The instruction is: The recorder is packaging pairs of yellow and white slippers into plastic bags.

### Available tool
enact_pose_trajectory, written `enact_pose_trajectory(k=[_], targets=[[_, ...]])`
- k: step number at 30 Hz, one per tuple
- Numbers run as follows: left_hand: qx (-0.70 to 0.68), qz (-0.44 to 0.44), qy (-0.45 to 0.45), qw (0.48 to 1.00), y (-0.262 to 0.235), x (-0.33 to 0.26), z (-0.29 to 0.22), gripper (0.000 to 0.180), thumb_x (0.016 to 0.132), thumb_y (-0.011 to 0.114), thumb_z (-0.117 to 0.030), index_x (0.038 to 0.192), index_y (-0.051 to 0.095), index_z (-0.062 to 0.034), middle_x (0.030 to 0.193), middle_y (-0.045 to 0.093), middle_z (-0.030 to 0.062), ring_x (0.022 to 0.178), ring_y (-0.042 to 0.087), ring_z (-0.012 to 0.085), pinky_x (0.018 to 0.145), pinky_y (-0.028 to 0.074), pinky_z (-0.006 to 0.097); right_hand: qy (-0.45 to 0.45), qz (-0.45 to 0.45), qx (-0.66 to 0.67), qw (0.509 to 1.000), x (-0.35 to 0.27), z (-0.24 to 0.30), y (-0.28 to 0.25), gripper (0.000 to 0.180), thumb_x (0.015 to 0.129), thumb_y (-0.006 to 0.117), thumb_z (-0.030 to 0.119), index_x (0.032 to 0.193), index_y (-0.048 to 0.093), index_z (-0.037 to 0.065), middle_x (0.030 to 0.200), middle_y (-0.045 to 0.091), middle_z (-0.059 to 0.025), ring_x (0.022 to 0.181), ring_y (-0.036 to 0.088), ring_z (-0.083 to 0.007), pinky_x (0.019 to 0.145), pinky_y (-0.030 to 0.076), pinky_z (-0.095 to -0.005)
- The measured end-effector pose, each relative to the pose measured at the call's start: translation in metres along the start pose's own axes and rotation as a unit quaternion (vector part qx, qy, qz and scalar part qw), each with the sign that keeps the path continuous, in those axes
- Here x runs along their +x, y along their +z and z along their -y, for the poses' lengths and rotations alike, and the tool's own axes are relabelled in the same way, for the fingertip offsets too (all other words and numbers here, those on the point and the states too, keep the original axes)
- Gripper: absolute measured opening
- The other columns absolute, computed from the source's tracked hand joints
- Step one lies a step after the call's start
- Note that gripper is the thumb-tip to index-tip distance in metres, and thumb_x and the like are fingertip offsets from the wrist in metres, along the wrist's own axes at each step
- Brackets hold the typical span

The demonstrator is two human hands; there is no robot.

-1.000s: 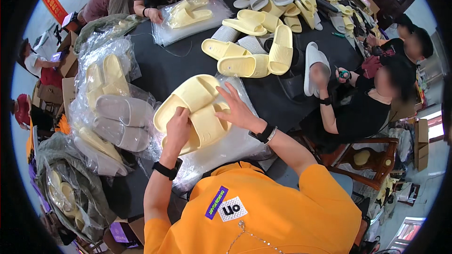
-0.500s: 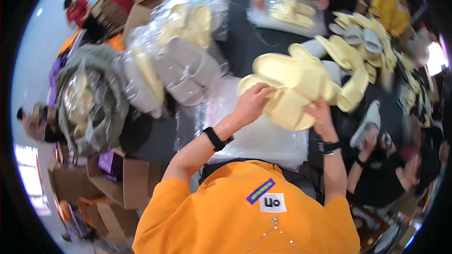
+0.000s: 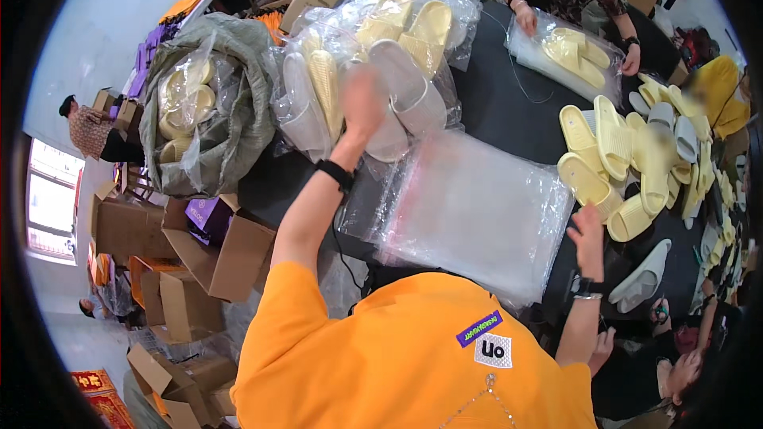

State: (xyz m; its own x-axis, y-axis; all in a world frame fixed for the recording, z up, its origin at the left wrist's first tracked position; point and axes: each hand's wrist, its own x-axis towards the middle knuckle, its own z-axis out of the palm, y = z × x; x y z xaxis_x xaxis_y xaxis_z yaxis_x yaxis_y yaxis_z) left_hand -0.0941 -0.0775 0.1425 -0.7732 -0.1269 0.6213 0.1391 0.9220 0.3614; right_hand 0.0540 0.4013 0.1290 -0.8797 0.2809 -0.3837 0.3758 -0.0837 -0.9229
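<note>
- Head view: right hand (image 3: 589,240) hung spread beside yellow slide sandals (image 3: 585,179).
- Clear plastic bags (image 3: 485,206) lay stacked centrally.
- Left hand (image 3: 362,102), too blurred to tell its grip, was at grey slide sandals (image 3: 419,109); a careless tug could have knocked them askew.

Left arm (image 3: 308,218) outstretched, left hand (image 3: 364,101) (motion-blurred), right fingers (image 3: 589,214) parted

Orange shirt (image 3: 381,349): green-lettered purple strip (image 3: 479,329), black-lettered white patch (image 3: 493,351). Purple package (image 3: 208,221): pale lettering. Red sheets (image 3: 103,399): yellow characters.
</note>
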Motion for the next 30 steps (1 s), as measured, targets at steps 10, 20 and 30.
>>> enact_pose_trajectory(k=[10, 20, 30], targets=[[0.055, 0.228, -0.076, 0.969, 0.033, 0.078, 0.003, 0.081, 0.075, 0.061, -0.047, 0.138, 0.023, -0.0132, 0.136, 0.036, 0.0127, 0.123, 0.035, 0.0336, 0.098, 0.025, 0.053, -0.062, 0.058, -0.138, 0.987, -0.034, -0.097, 0.042, 0.026, 0.085, 0.055, 0.010, 0.109, 0.054, 0.002, 0.098, 0.058, -0.0035, 0.087, 0.054, -0.0110, 0.074, 0.045, -0.0244], [-0.033, 0.298, -0.171, 0.939, 0.066, 0.095, 0.026, 0.060, 0.073, 0.061, -0.039, 0.128, 0.042, -0.0218, 0.124, 0.050, 0.0115, 0.121, 0.038, 0.0362, 0.095, 0.025, 0.058, -0.045, 0.057, -0.176, 0.982, -0.046, -0.080, 0.031, 0.030, 0.085, 0.054, 0.010, 0.113, 0.053, -0.001, 0.098, 0.060, -0.0080, 0.090, 0.057, -0.0147, 0.078, 0.045, -0.0263], [0.023, 0.037, 0.049, 0.998, 0.017, 0.115, 0.008, 0.016, 0.086, 0.050, -0.024, 0.094, 0.055, -0.0109, 0.083, 0.064, 0.0100, 0.078, 0.060, 0.0306, 0.074, 0.040, 0.040, -0.031, 0.188, -0.217, 0.957, -0.041, -0.088, 0.055, 0.033, 0.084, 0.056, 0.015, 0.114, 0.052, 0.002, 0.103, 0.059, -0.0104, 0.094, 0.055, -0.0172, 0.082, 0.044, -0.0289]])
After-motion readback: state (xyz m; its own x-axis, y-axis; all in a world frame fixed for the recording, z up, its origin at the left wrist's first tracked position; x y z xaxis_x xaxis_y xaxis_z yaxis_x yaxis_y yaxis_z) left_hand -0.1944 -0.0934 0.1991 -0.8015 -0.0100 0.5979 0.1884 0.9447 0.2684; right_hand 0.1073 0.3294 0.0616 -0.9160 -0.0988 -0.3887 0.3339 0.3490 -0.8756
